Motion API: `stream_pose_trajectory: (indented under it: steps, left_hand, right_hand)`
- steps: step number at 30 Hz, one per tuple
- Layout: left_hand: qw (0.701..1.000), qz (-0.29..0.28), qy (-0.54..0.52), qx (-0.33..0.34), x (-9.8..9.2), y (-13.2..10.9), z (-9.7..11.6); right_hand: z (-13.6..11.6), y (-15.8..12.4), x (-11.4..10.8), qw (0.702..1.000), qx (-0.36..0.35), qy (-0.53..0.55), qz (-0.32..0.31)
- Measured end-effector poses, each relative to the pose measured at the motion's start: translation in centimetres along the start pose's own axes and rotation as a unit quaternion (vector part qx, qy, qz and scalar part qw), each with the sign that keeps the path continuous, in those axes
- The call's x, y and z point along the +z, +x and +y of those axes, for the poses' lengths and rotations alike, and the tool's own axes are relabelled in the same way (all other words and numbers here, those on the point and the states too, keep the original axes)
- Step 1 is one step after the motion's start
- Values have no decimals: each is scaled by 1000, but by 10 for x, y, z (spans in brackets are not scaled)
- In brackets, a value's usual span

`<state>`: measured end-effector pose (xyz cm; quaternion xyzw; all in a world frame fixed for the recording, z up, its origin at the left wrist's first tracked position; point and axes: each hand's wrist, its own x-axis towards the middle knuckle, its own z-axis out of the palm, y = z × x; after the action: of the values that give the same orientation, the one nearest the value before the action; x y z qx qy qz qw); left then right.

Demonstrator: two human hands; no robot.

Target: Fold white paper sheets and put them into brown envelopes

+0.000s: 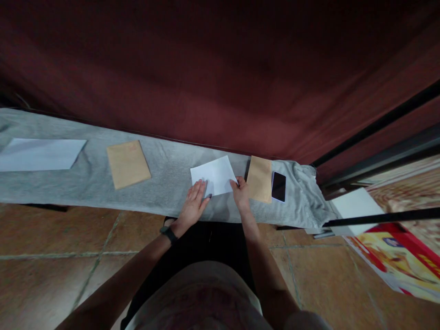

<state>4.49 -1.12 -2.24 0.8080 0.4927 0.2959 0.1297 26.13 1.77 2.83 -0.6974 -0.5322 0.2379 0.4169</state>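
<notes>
A folded-looking sheet of white paper (213, 173) lies at a slant on the grey cloth (172, 183) in front of me. My left hand (195, 202) rests flat on the paper's near left corner, its fingers stretched out. At the paper's right corner, my right hand (241, 192) pinches the edge between thumb and fingers. Just right of that hand lies a brown envelope (259, 179), with a dark-screened phone (278, 187) beside it. Another brown envelope (128, 164) sits to the left of the paper.
A larger white paper stack (41, 155) lies at the far left. Behind the cloth hangs a dark red curtain (206, 91). Black bars (381, 217) and a red and yellow box (402, 256) stand at the right. Tiled floor (62, 238) shows below.
</notes>
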Motion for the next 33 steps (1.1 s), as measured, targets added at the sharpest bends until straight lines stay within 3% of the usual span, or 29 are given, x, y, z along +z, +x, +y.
stream_pose_trajectory:
  steps: [2, 4, 8, 11, 14, 19, 22, 26, 33]
  left_hand:
    - [996, 58, -53, -45, -6, 4, -3]
    - [985, 108, -101, -84, -15, 9, -8]
    - [957, 192, -163, -143, -35, 12, -23]
    - [943, 222, -185, -164, -46, 9, -34]
    - [953, 165, -201, -155, -49, 2, -36]
    - [978, -80, -186, -40, -52, -5, -19]
    - [972, -170, -158, 23, -56, -8, -11]
    - [971, -166, -171, -4, -55, -5, -17]
    - [956, -82, -203, -197, -40, 16, -25]
  right_hand:
    - [-16, 1, -11, 994, -78, 56, 50]
    - [-30, -3, -22, 984, -161, 40, 65]
    - [-30, -28, -27, 941, -331, -60, -30]
    - [-5, -57, -16, 913, -373, -127, -103]
    - [22, -83, -5, 910, -360, -146, -146]
    - [36, -100, -6, 931, -270, -158, -186]
    - [32, -90, -13, 944, -239, -156, -167]
    - [24, -68, -16, 966, -188, -124, -127]
    - [21, -45, 0, 989, -81, -97, -78]
